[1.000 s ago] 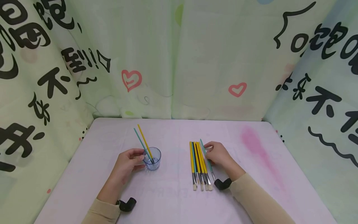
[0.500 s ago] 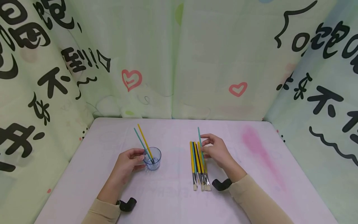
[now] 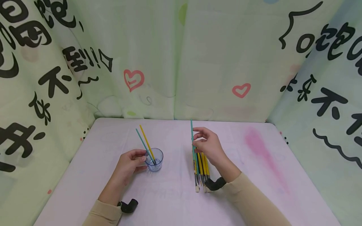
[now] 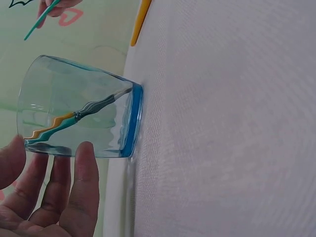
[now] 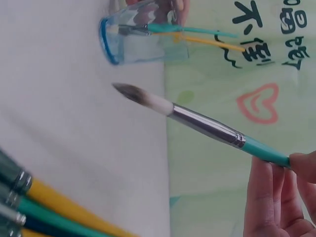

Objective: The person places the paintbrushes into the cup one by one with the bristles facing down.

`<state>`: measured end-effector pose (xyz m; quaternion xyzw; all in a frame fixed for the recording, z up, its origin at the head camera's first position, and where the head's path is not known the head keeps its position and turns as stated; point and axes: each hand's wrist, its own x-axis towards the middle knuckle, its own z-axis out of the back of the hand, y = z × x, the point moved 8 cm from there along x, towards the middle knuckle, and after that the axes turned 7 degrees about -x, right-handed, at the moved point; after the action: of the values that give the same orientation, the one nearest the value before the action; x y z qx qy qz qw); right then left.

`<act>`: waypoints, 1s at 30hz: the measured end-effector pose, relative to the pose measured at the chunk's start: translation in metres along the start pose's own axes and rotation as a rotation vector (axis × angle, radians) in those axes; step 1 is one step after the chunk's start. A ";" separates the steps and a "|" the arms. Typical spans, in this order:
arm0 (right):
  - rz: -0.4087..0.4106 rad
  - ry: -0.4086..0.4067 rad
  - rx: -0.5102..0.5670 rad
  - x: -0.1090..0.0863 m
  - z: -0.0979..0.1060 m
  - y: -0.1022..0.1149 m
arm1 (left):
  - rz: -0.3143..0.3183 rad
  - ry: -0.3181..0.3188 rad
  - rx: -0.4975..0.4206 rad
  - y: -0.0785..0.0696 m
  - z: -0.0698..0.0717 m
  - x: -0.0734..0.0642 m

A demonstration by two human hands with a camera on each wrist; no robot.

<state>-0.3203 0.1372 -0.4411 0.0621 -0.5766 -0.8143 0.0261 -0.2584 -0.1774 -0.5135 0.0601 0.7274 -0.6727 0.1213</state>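
My left hand [image 3: 128, 165] holds a clear bluish glass [image 3: 159, 162] standing on the table, thumb by the rim and fingertips along its side. Inside lean a teal paintbrush [image 3: 140, 137] and a yellow paintbrush [image 3: 145, 137], bristles down. Between thumb and fingers, my right hand [image 3: 208, 147] pinches another teal paintbrush [image 3: 192, 129] by its handle. In the right wrist view that paintbrush [image 5: 205, 126] is off the table, its dark-tipped bristles pointing toward the glass [image 5: 148, 52]. Under the right hand lies a row of paintbrushes [image 3: 200, 164] with yellow, teal and dark handles, partly covered.
A pale cloth covers the table [image 3: 167, 197], with a pink smear [image 3: 260, 146] at right. Curtains [image 3: 203, 62] with black writing and pink hearts enclose the back and both sides. A black wrist mount [image 3: 215, 184] hangs over the row's lower end.
My right hand has lifted the teal paintbrush from the row's right edge, raised it and carried it left over the other paintbrushes. My left hand has stayed at the glass.
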 end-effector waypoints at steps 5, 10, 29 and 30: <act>0.058 0.009 0.054 0.000 -0.013 0.019 | 0.013 -0.001 0.016 0.000 0.000 0.001; 0.099 0.022 0.088 0.002 -0.026 0.033 | 0.018 0.006 0.019 -0.001 -0.001 0.000; 0.196 0.035 0.282 0.014 -0.076 0.053 | 0.015 -0.006 0.014 -0.001 0.000 -0.001; 0.202 0.034 0.296 0.014 -0.077 0.055 | 0.014 -0.006 0.014 -0.001 0.000 -0.001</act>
<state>-0.3257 0.0448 -0.4158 0.0208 -0.6929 -0.7126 0.1078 -0.2578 -0.1770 -0.5118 0.0639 0.7220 -0.6771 0.1276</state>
